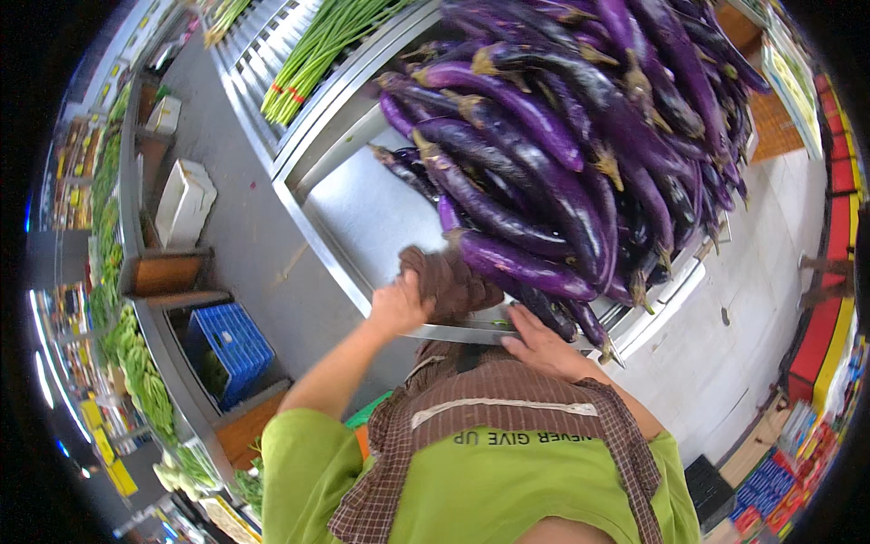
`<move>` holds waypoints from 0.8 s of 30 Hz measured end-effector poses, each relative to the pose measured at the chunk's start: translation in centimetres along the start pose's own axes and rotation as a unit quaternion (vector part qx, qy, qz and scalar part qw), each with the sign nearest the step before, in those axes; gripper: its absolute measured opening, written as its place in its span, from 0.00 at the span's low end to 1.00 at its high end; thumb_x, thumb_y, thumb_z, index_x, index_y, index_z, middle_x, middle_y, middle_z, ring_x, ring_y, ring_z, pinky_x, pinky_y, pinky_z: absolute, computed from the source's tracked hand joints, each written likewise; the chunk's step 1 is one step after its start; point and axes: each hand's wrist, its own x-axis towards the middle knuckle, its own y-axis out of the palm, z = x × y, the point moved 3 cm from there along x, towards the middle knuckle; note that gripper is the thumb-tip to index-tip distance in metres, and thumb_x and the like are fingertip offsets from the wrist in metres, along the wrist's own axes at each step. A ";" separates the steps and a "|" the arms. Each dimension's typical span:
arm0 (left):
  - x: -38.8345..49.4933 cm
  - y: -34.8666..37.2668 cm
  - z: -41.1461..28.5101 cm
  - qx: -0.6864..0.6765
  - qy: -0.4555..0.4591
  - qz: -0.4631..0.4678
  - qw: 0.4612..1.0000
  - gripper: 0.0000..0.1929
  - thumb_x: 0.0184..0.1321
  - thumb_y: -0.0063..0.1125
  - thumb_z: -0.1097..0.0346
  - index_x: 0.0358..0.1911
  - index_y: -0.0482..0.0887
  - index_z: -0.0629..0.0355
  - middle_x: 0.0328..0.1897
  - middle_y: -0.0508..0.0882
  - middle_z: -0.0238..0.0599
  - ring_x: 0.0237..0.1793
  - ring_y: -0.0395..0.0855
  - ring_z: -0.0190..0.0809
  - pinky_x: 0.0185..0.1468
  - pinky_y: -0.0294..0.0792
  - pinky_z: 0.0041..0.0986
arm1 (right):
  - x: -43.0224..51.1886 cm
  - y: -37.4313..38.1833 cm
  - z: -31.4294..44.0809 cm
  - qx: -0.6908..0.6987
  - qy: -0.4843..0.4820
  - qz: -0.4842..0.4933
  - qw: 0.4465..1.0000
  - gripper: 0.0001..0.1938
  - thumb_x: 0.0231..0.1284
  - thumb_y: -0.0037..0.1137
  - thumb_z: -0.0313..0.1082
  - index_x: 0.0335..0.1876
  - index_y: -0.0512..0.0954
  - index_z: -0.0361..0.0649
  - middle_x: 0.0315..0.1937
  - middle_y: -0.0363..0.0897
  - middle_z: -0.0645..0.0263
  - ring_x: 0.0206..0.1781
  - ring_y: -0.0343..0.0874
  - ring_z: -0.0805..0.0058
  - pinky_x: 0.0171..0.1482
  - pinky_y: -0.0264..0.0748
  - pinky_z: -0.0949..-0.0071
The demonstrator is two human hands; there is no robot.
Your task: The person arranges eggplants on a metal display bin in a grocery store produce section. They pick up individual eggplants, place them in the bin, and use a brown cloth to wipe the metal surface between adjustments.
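Note:
My left hand [402, 304] grips a bunched brown cloth [452, 280] at the near edge of a shallow metal display tray [367, 204]. The cloth lies on the tray floor, against the lowest eggplants. My right hand [547, 343] rests with its fingers at the tray's front rim, touching or very close to the nearest dark eggplants [549, 314]; it appears to hold nothing. A large heap of long purple eggplants [537, 163] fills the right and far side of the tray. Bare metal shows at its left.
Green stalks bound with red bands [299, 81] lie on a slatted metal shelf [262, 51] beyond the tray. Across the grey aisle floor stand a white foam box [185, 204] and a blue plastic crate [234, 350] under another vegetable counter. Pale floor tiles [768, 224] run along the right.

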 end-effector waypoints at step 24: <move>1.9 -0.9 0.5 -0.190 0.299 -0.009 0.935 0.28 0.59 0.59 0.37 0.44 0.78 0.58 0.47 0.85 0.50 0.49 0.82 0.56 0.50 0.73 0.44 | 8.2 4.9 2.1 -0.018 0.227 -0.361 0.904 0.27 0.60 0.56 0.63 0.41 0.77 0.41 0.34 0.83 0.48 0.41 0.83 0.46 0.45 0.76 0.54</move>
